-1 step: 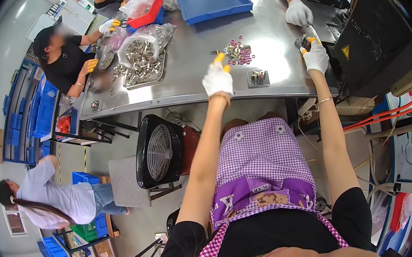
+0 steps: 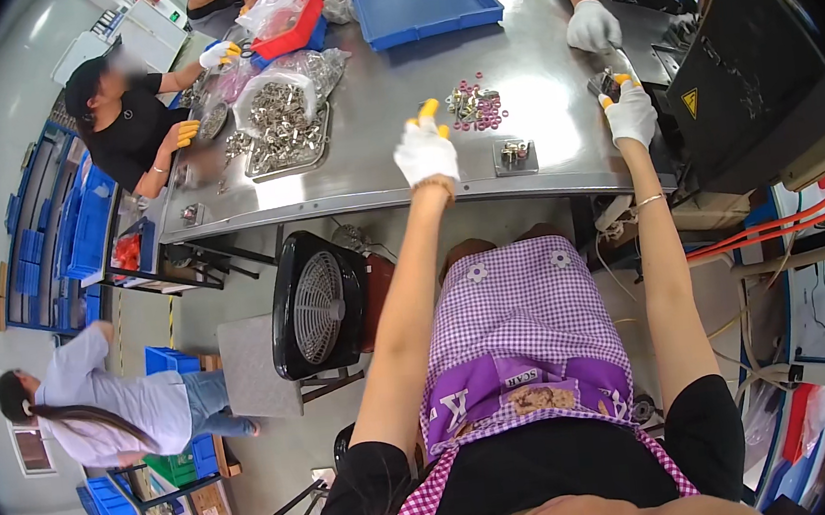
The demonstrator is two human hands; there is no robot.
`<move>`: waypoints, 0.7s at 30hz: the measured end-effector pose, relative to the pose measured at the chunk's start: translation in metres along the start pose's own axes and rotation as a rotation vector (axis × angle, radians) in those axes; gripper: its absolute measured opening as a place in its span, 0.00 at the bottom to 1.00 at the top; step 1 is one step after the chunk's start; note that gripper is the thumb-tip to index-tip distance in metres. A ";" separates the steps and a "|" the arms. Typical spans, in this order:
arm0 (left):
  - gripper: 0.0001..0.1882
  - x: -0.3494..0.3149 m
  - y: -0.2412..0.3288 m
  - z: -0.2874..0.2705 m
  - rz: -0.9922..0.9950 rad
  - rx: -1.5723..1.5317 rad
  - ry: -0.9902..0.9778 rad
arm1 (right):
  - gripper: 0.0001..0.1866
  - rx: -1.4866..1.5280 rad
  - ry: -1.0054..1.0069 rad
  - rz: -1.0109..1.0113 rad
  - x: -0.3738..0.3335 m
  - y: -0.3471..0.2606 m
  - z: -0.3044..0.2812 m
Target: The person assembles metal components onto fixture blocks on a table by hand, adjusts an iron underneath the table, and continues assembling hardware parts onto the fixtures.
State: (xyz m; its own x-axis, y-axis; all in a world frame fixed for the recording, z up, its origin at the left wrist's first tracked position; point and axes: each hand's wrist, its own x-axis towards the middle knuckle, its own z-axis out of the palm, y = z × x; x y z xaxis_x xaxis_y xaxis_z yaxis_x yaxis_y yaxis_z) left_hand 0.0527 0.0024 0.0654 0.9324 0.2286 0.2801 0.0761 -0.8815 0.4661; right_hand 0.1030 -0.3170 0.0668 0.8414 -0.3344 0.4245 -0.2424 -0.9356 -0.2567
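My left hand (image 2: 424,151), in a white glove with yellow fingertips, is over the near part of the steel table (image 2: 364,177). Its fingers are curled, and a small metal part (image 2: 414,108) shows at their tips, apparently held. Just right of it lies a loose heap of small pink rings and metal pieces (image 2: 477,105). A metal block with upright brass-coloured pins (image 2: 515,155) sits near the table edge. At the right end of the table my right hand (image 2: 632,116), gloved alike, grips a small dark metal block (image 2: 604,87); fingers partly hide it.
A black machine (image 2: 751,81) stands at the right; a co-worker's gloved hand (image 2: 594,27) is beyond my right hand. Further off is a blue tray (image 2: 427,17). A metal tray of fittings (image 2: 284,130) lies left, by another co-worker (image 2: 131,116). A black fan (image 2: 312,303) stands below.
My left hand has shifted slightly left and away from the pink rings, with the small metal part beside its fingertips. My right hand stays at the dark block.
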 end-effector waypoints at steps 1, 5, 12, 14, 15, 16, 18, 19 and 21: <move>0.17 0.011 -0.005 -0.001 0.000 0.001 0.007 | 0.17 0.005 0.004 -0.003 0.000 0.000 0.001; 0.15 0.054 -0.040 0.007 0.367 0.415 0.272 | 0.19 -0.012 -0.026 -0.037 0.000 -0.010 0.004; 0.13 0.054 -0.045 0.006 0.164 0.343 -0.124 | 0.19 0.019 0.030 -0.077 -0.004 -0.002 0.006; 0.12 0.030 -0.043 0.005 0.105 0.249 0.056 | 0.20 0.003 0.017 -0.054 -0.001 -0.001 0.007; 0.12 0.017 -0.042 0.005 0.073 0.199 0.144 | 0.20 -0.007 0.009 -0.044 -0.001 0.000 0.007; 0.12 0.006 -0.044 0.004 0.074 0.198 0.144 | 0.20 -0.008 0.010 -0.043 -0.001 -0.002 0.005; 0.12 -0.018 -0.047 0.003 -0.024 -0.131 0.142 | 0.20 -0.016 0.004 -0.043 -0.001 -0.005 0.001; 0.12 -0.028 -0.049 0.003 -0.074 -0.296 0.140 | 0.20 -0.021 0.001 -0.044 -0.001 -0.006 0.000; 0.12 -0.036 -0.049 0.004 -0.124 -0.470 0.132 | 0.20 -0.035 0.006 -0.052 0.001 -0.005 -0.001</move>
State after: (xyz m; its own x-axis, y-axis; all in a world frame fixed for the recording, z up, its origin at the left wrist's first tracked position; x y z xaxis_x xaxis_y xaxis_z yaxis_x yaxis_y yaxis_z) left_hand 0.0168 0.0354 0.0291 0.8713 0.3970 0.2884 -0.0121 -0.5702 0.8214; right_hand 0.1044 -0.3123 0.0691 0.8505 -0.2857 0.4415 -0.2153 -0.9551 -0.2034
